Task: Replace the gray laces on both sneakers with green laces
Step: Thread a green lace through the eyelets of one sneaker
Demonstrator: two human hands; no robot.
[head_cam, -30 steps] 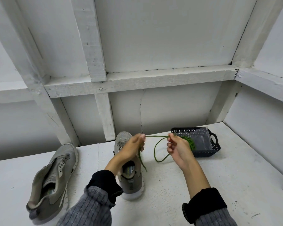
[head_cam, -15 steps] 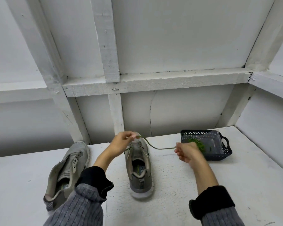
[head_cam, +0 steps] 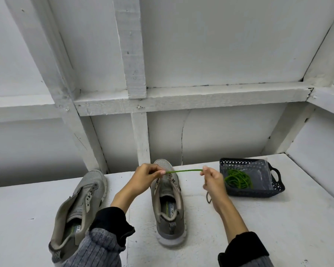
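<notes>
White painted table (head_cam: 239,228), rough-surfaced. Centre sneaker (head_cam: 169,209) standing on it, toe toward the wall. Second sneaker (head_cam: 79,209) left of that one. Dark basket (head_cam: 255,192) to its right; gray lace (head_cam: 208,197) between.

The heel of the left sneaker (head_cam: 79,211) at 7 o'clock is covered by a gray ribbed sleeve (head_cam: 96,249). The eyelets of the middle sneaker (head_cam: 168,201) are hidden behind the left hand (head_cam: 146,177). The insole print is partly unreadable.
</notes>
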